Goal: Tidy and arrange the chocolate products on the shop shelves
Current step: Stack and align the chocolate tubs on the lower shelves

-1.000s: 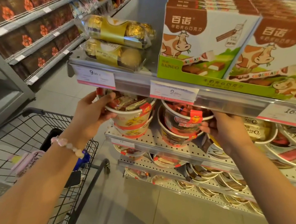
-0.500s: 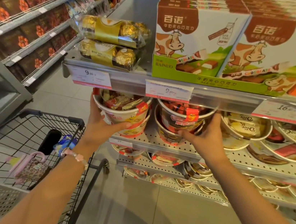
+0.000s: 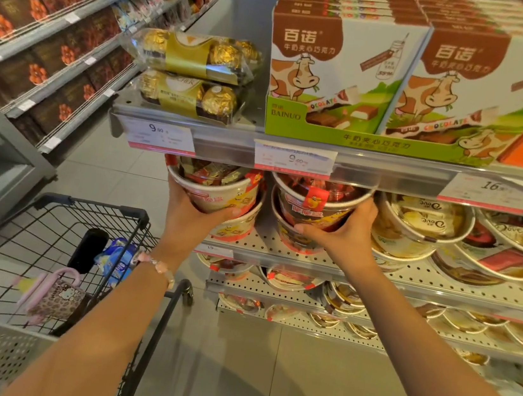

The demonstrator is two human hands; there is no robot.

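Note:
Two stacks of chocolate tubs stand on the perforated second shelf (image 3: 441, 284) under the price rail. My left hand (image 3: 190, 211) grips the top cream-and-red tub (image 3: 218, 188) of the left stack, thumb curled across its front. My right hand (image 3: 345, 235) grips the top dark red tub (image 3: 316, 201) of the right stack, fingers round its right side and thumb under its front. Each held tub sits tilted on another tub below it. Above, gold-foil chocolate packs (image 3: 189, 78) lie stacked beside cow-printed milk chocolate boxes (image 3: 342, 75).
A black wire shopping cart (image 3: 89, 235) stands at lower left, holding a pink patterned pouch (image 3: 53, 300) and a blue packet (image 3: 115, 261). White Dove tubs (image 3: 422, 225) fill the shelf to the right. Lower shelves hold more tubs. A long shelf aisle of dark chocolate packs (image 3: 42, 36) runs along the left.
Both hands have closed more firmly round the two top tubs, the right hand sliding from the tub's far side to its front. The view has shifted slightly closer to the shelf.

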